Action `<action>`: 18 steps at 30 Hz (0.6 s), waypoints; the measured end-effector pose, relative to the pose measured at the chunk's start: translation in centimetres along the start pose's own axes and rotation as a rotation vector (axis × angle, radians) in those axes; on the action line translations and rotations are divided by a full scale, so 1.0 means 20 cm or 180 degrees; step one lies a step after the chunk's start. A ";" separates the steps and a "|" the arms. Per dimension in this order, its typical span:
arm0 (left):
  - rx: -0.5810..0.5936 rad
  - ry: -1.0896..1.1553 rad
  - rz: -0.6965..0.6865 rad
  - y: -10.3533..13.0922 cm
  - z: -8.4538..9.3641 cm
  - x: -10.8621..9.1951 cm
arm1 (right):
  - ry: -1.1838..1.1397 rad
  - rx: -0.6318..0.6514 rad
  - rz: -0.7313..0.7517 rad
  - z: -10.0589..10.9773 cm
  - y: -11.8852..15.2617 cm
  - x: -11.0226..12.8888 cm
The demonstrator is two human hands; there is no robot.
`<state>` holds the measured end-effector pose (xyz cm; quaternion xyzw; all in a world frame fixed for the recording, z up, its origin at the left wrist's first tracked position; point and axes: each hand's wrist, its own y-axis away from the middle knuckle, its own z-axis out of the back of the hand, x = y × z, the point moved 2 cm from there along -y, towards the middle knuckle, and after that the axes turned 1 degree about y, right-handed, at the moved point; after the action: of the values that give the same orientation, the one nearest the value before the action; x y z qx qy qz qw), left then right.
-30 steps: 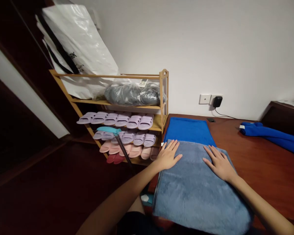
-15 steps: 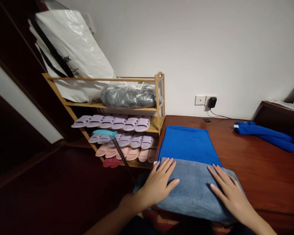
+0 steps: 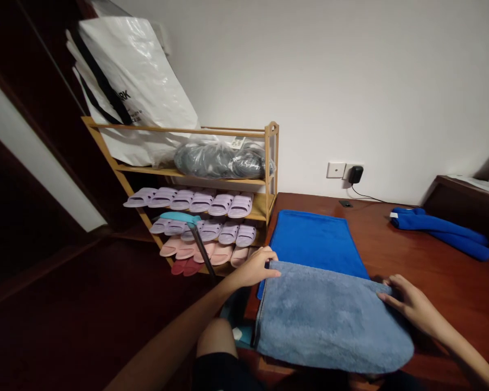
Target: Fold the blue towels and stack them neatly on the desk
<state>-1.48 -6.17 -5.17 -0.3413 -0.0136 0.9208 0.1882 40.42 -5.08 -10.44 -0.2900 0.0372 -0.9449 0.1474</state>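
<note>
A grey-blue towel (image 3: 330, 317) is laid on the near part of a dark wooden table (image 3: 432, 271), its front edge hanging over the table's near side. Its far left corner is pinched by the left hand (image 3: 255, 267), fingers curled closed over the edge. Its far right corner is gripped by the right hand (image 3: 411, 304), fingers folded around the cloth. A bright blue towel (image 3: 315, 241) is spread flat just behind it, and its near edge is overlapped by the grey-blue one. A rolled blue cloth (image 3: 440, 232) with a small white tag is seen further right on the table, well apart from both hands.

A wooden shoe rack (image 3: 269, 163) is positioned against the wall, touching or just beside the table's left end. On its top shelf a clear plastic bag of dark items (image 3: 224, 158) is held; the contents cannot be identified. A white carrier bag (image 3: 126, 81) with black straps is leaned at the rack's left end; the letters "RK" are legible on it, and the smaller print below is unreadable. Lilac slippers (image 3: 195, 200) are lined along the second shelf and more along the third; pink slippers (image 3: 206, 252) are kept on the lowest. A teal-headed tool (image 3: 179, 217) with a dark handle is propped against the rack front.

A wall socket (image 3: 334, 170) and a black plug adapter (image 3: 355, 174) are noted above the table.
</note>
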 end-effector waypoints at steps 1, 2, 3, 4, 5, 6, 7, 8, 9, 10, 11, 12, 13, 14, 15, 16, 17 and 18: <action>0.0026 0.0243 0.0015 0.00 0.01 0.01 | -0.0028 0.0065 -0.0038 0.01 0.01 0.00; 0.0057 0.0506 0.0069 0.00 0.01 0.02 | -0.0037 0.0112 -0.0086 0.02 0.02 0.00; 0.0082 0.0763 0.0151 -0.01 0.01 0.03 | -0.0032 0.0116 -0.0141 0.02 0.03 0.00; 0.0099 0.0987 0.0240 0.00 0.01 0.05 | -0.0018 0.0072 -0.0203 0.03 0.03 0.00; 0.0107 0.1164 0.0313 0.00 0.00 0.06 | -0.0006 -0.0001 -0.0263 0.03 0.04 -0.01; 0.0103 0.1283 0.0364 0.00 -0.01 0.07 | 0.0001 -0.0090 -0.0316 0.04 0.05 -0.01; 0.0083 0.1356 0.0393 0.00 -0.01 0.07 | -0.0002 -0.0176 -0.0347 0.05 0.05 0.00; 0.0048 0.1386 0.0409 0.01 -0.01 0.06 | -0.0030 -0.0248 -0.0340 0.06 0.06 0.01; -0.0006 0.1387 0.0411 0.02 -0.01 0.06 | -0.0093 -0.0289 -0.0285 0.07 0.07 0.03; -0.0084 0.1364 0.0397 0.03 0.00 0.04 | -0.0193 -0.0302 -0.0194 0.09 0.08 0.05; -0.0175 0.1322 0.0366 0.05 0.01 0.02 | -0.0309 -0.0311 -0.0096 0.11 0.10 0.07; -0.0263 0.1267 0.0330 0.08 0.03 -0.01 | -0.0430 -0.0329 -0.0017 0.13 0.12 0.09; -0.0335 0.1201 0.0297 0.10 0.05 -0.04 | -0.0545 -0.0359 0.0034 0.15 0.14 0.10; -0.0391 0.1132 0.0278 0.13 0.08 -0.07 | -0.0645 -0.0406 0.0045 0.17 0.17 0.11; -0.0443 0.1070 0.0276 0.17 0.10 -0.10 | -0.0730 -0.0473 0.0022 0.19 0.19 0.12; -0.0494 0.1027 0.0295 0.20 0.13 -0.12 | -0.0792 -0.0559 -0.0031 0.21 0.22 0.11; -0.0556 0.1012 0.0328 0.23 0.16 -0.14 | -0.0828 -0.0624 -0.0094 0.22 0.24 0.10; -0.0616 0.1040 0.0362 0.26 0.19 -0.16 | -0.0817 -0.0721 -0.0137 0.23 0.27 0.09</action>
<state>-3.38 -11.80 -1.09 -0.5029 -0.0520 0.8567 0.1020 42.92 -10.67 -6.39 -0.4237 0.1182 -0.8928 0.0970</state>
